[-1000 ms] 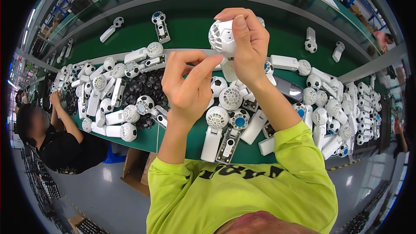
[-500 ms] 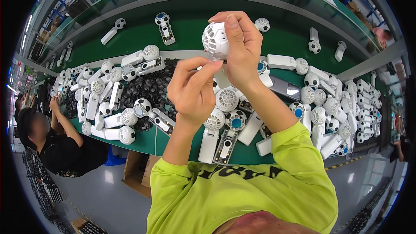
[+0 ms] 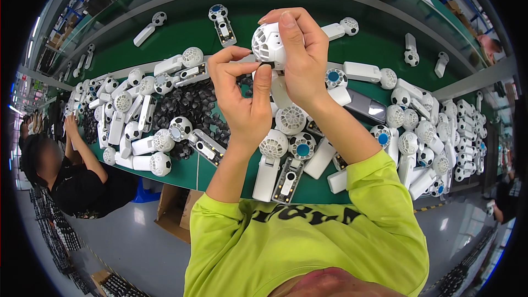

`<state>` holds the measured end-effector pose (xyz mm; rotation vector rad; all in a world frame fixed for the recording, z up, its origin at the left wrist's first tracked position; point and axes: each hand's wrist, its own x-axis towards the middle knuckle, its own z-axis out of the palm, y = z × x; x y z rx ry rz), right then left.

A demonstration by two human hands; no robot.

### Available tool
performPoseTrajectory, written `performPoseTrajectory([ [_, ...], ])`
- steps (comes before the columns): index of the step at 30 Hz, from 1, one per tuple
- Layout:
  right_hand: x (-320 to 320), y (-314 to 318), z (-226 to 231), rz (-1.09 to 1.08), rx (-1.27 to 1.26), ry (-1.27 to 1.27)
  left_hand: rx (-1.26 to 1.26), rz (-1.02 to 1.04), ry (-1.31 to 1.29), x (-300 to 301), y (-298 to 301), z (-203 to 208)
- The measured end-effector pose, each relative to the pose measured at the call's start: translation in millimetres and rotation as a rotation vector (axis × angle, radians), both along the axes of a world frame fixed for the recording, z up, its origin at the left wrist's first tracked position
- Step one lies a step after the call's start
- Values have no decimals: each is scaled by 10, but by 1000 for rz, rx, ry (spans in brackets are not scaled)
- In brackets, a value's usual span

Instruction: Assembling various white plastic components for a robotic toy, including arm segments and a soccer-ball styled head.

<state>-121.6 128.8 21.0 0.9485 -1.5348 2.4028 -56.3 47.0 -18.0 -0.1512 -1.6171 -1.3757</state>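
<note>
Raised over the bench, my right hand (image 3: 305, 58) is closed around a white football-shaped shell (image 3: 266, 45) with a latticed side and small holes. My left hand (image 3: 242, 91) pinches a small black piece (image 3: 267, 65) between thumb and forefinger, at the shell's lower edge. Whether the piece touches the shell, I cannot tell. Below my hands lie white latticed balls on handles, such as this one (image 3: 273, 144), and an opened handle (image 3: 287, 180) showing its inside, with a black-and-white ball (image 3: 302, 146) at its end. A pile of loose black pieces (image 3: 181, 107) is left of my left hand.
More ball-ended units (image 3: 124, 102) are heaped at the left, and others (image 3: 426, 132) at the right. A dark grey case (image 3: 366, 105) lies right of my right forearm. Beyond a low rail, several units rest on the green belt (image 3: 187, 36). A co-worker (image 3: 82, 176) sits at the left.
My left fingers have opened out from a curled pose, and the black piece now shows between them. My right hand and the shell have shifted slightly up and left.
</note>
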Motion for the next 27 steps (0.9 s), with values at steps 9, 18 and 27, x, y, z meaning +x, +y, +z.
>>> performPoseTrajectory([
  [9, 48, -20, -37, 18, 48, -32, -108, 44, 7, -29, 17, -62],
  [18, -90, -81, -90, 248, -23, -222, 109, -204, -261, -74, -559, 91],
  [27, -222, -32, 27, 400, -94, -821, -1018, 69, -808, 174, -1112, -816],
])
